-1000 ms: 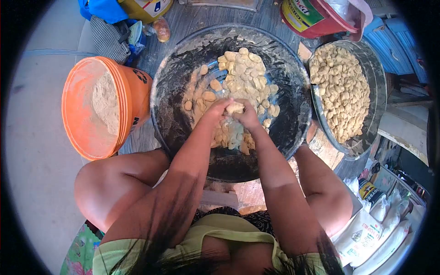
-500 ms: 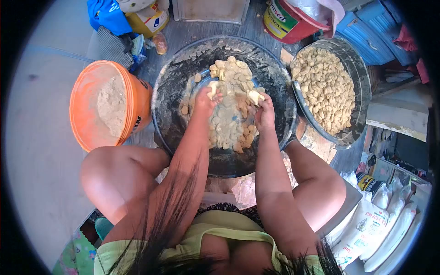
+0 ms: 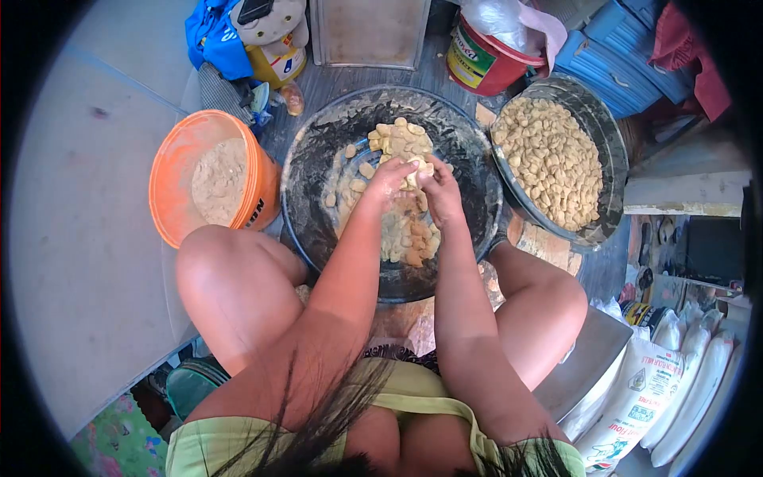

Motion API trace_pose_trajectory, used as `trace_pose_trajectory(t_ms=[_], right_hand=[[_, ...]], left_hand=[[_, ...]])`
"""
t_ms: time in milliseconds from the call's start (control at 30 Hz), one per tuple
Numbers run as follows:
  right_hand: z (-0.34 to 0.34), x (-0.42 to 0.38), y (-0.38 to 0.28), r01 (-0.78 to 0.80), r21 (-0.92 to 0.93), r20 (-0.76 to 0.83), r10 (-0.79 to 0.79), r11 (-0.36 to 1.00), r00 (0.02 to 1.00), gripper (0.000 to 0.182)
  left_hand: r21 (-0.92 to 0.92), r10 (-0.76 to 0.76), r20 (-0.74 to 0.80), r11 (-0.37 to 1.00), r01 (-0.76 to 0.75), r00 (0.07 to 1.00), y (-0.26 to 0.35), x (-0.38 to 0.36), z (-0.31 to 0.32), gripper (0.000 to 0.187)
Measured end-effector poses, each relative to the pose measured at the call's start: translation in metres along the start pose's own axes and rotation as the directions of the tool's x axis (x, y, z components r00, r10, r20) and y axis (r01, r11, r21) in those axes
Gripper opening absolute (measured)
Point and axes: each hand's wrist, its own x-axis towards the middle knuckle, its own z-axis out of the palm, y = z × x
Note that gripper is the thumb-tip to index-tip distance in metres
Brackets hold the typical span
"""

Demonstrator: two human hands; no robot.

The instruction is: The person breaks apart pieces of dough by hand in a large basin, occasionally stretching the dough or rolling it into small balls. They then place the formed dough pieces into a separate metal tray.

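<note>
My left hand (image 3: 388, 181) and my right hand (image 3: 443, 195) meet above a large black basin (image 3: 470, 155). Between their fingertips is a pale, soft-looking piece of dough (image 3: 420, 168), and the fingers of both hands are closed on it. Flour dusts my fingers. Below, on the basin's bottom, lie several flattened dough lumps (image 3: 399, 135) in loose flour, heaped mostly at the far side. Browner lumps (image 3: 416, 242) sit nearer me. My wrists and hands hide part of the pile.
To the left, an orange bucket (image 3: 267, 187) holds flour (image 3: 219, 181). At the right a tilted black tub (image 3: 613, 167) carries many floured pieces (image 3: 556, 159). Behind stand a red bucket (image 3: 509, 71) and a metal tray (image 3: 367, 36). White sacks (image 3: 636, 389) lean at the lower right.
My hands were apart, each with a pale piece of dough; now they have come together at one visible piece. The camera view has shifted slightly.
</note>
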Motion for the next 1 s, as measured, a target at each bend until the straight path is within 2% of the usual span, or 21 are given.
trace_pose_trajectory(t_ms=[67,133,200,233,267,333,367,400,433,467,533,600,667,733,767,800,833,867,933,967,1000], right_hand=[[0.003,-0.001,-0.004,0.166,-0.473,0.15,-0.106,0.865,0.983,0.031],[0.003,-0.001,-0.011,0.092,-0.49,0.096,-0.051,0.867,0.994,0.026],[0.002,-0.001,-0.019,0.137,-0.364,-0.128,-0.195,0.921,0.972,0.02],[-0.013,0.008,-0.013,0.278,-0.342,-0.215,-0.363,0.898,0.907,0.016],[-0.017,0.01,-0.017,0.292,-0.26,-0.356,-0.372,0.921,0.857,0.014],[-0.028,0.013,-0.034,0.015,-0.333,-0.306,-0.123,0.943,0.944,0.026],[-0.024,0.015,-0.031,0.012,-0.334,-0.305,-0.12,0.942,0.945,0.026],[-0.017,0.018,-0.024,0.096,-0.592,-0.148,-0.226,0.8,0.963,0.03],[-0.009,0.019,-0.018,0.201,-0.785,0.035,-0.281,0.586,0.959,0.035],[0.008,0.013,-0.016,0.2,-0.786,0.035,-0.28,0.586,0.959,0.035],[0.034,0.0,-0.011,0.321,-0.566,0.328,-0.15,0.759,0.933,0.038],[0.033,0.004,-0.006,0.241,-0.534,0.321,-0.07,0.81,0.945,0.035],[0.022,0.013,-0.009,-0.011,-0.685,-0.1,-0.079,0.729,0.992,0.037],[0.012,0.019,-0.005,-0.041,-0.672,-0.079,-0.016,0.739,0.997,0.036],[0.009,0.02,0.003,0.207,-0.802,0.092,-0.227,0.561,0.97,0.036],[0.006,0.021,0.012,0.424,-0.85,0.295,-0.384,0.312,0.875,0.035],[0.027,0.009,0.007,0.262,-0.688,0.173,-0.198,0.677,0.965,0.036],[0.028,0.009,0.007,0.259,-0.689,0.171,-0.195,0.677,0.966,0.036],[0.028,0.01,0.009,0.099,-0.678,0.25,0.102,0.728,0.963,0.041],[0.026,0.012,0.012,0.094,-0.678,0.25,0.108,0.729,0.962,0.041],[0.023,0.013,0.017,0.098,-0.576,0.247,0.058,0.812,0.967,0.038]], left_hand=[[0.005,0.085,-0.106,0.996,-0.085,0.991,0.001,-0.007,0.005,0.025],[-0.022,0.105,-0.092,0.994,-0.107,0.99,-0.002,-0.005,-0.003,0.024],[-0.054,0.128,-0.078,0.99,-0.132,0.989,-0.003,-0.001,-0.014,0.022],[-0.095,0.147,-0.161,0.982,-0.163,0.976,0.003,-0.005,-0.017,0.023],[-0.134,0.159,-0.245,0.972,-0.196,0.956,0.004,-0.005,-0.023,0.023],[-0.099,0.179,-0.232,0.974,-0.206,0.956,0.007,-0.002,-0.035,0.024],[-0.044,0.142,-0.189,0.987,-0.153,0.972,0.011,-0.005,-0.035,0.027],[0.015,0.099,-0.148,0.995,-0.098,0.984,0.016,-0.008,-0.034,0.029],[0.013,0.097,-0.15,0.995,-0.096,0.984,0.021,-0.013,-0.028,0.029],[0.037,0.119,-0.12,0.993,-0.115,0.986,0.025,-0.02,-0.018,0.032],[0.057,0.137,-0.091,0.99,-0.132,0.986,0.026,-0.019,-0.017,0.035],[-0.06,-0.045,0.109,0.997,0.052,0.993,0.02,-0.01,-0.032,0.038],[-0.109,-0.029,0.132,0.993,0.044,0.991,0.016,-0.005,-0.041,0.039],[-0.158,-0.013,0.163,0.987,0.039,0.987,0.016,-0.003,-0.043,0.039],[-0.152,0.003,0.19,0.988,0.026,0.982,0.017,-0.004,-0.041,0.039],[-0.145,0.021,0.218,0.989,0.011,0.976,0.017,-0.005,-0.038,0.038],[-0.147,0.019,0.219,0.989,0.014,0.976,0.016,-0.004,-0.037,0.038],[-0.217,0.077,0.216,0.976,-0.03,0.973,0.015,-0.004,-0.035,0.035],[-0.29,0.128,0.202,0.955,-0.066,0.971,0.012,-0.001,-0.039,0.033],[-0.288,0.061,0.242,0.958,0.012,0.968,0.01,0.003,-0.044,0.032],[-0.284,-0.006,0.281,0.955,0.089,0.96,0.008,0.006,-0.05,0.032]])
